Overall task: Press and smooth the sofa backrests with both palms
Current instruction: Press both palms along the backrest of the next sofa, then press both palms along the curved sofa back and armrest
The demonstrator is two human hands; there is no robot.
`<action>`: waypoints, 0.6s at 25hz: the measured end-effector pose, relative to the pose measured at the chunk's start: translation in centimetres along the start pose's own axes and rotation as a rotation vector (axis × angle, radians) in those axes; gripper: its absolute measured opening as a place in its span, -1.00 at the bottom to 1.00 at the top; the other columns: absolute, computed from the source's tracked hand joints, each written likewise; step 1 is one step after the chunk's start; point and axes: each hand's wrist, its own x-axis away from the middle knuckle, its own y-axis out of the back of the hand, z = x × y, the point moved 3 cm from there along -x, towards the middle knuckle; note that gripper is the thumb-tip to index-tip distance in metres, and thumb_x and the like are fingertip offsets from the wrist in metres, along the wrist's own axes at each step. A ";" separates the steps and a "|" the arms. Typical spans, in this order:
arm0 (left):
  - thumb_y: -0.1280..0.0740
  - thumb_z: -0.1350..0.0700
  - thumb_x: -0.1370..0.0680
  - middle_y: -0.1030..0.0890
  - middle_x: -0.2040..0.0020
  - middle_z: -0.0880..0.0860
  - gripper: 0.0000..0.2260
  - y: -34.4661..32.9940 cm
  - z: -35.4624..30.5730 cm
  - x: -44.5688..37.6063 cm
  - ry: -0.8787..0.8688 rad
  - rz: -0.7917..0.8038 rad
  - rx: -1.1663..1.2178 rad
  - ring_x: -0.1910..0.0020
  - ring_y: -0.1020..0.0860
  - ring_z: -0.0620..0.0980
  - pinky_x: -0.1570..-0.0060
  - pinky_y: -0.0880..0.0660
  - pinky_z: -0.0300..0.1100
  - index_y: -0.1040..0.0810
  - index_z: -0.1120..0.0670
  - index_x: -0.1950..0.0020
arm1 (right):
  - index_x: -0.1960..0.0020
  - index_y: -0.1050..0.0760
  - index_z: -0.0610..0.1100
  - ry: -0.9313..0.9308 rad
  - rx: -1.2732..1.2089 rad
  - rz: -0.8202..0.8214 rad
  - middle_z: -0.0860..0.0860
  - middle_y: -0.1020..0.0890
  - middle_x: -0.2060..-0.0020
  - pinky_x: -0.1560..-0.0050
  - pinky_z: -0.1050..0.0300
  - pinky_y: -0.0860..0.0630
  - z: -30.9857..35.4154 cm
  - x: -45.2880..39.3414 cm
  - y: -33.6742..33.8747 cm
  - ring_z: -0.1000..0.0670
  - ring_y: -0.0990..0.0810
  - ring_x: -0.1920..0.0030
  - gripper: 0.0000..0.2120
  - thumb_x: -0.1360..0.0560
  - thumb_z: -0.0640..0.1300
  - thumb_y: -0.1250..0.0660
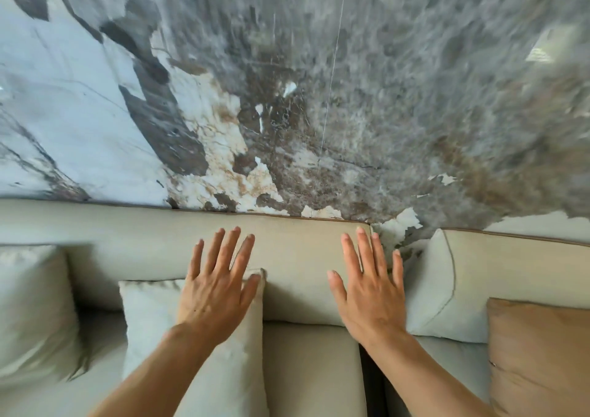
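A beige sofa backrest (pixel 293 257) runs across the middle of the head view, its top edged with brown piping against the wall. My left hand (pixel 217 285) is spread flat, fingers apart, over the backrest and the top corner of a pale cushion (pixel 191 365). My right hand (pixel 367 292) is also spread, fingers pointing up, near the backrest's right end. Whether the palms touch the fabric I cannot tell. A second backrest (pixel 510 270) begins further right, past a gap.
A marble-patterned wall (pixel 287 97) rises right behind the sofa. Another pale cushion (pixel 35 314) leans at the far left, and a tan cushion (pixel 542 359) at the far right. Beige seat cushions (pixel 313 372) lie below, with a dark gap between them.
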 end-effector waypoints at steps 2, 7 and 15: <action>-0.02 -0.12 -0.56 -0.33 -0.48 0.17 -0.44 5.1 1.9 2.3 -0.012 -0.045 -0.010 -0.48 -0.24 0.20 -0.42 -0.18 0.24 -0.31 0.10 -0.49 | -0.52 -0.18 -0.08 -0.010 0.012 -0.050 -0.10 -0.23 -0.52 -0.45 -0.30 -0.12 2.4 2.2 5.2 -0.15 -0.19 -0.51 -0.39 -0.54 0.17 0.03; 0.02 -0.14 -0.56 -0.24 -0.53 0.16 -0.42 15.7 6.9 9.1 -0.018 -0.103 0.011 -0.53 -0.11 0.17 -0.47 -0.03 0.22 -0.23 0.09 -0.52 | -0.54 -0.11 -0.08 -0.059 0.021 -0.158 -0.10 -0.19 -0.53 -0.46 -0.28 -0.05 9.6 8.3 16.5 -0.16 -0.16 -0.52 -0.38 -0.56 0.18 0.04; -0.03 -0.14 -0.55 -0.31 -0.50 0.15 -0.44 25.1 11.6 18.6 0.026 -0.160 0.014 -0.49 -0.22 0.19 -0.41 -0.19 0.26 -0.30 0.09 -0.49 | -0.52 -0.21 -0.10 -0.070 -0.048 -0.231 -0.12 -0.24 -0.52 -0.43 -0.31 -0.13 19.1 14.6 25.9 -0.18 -0.22 -0.49 -0.36 -0.56 0.22 0.10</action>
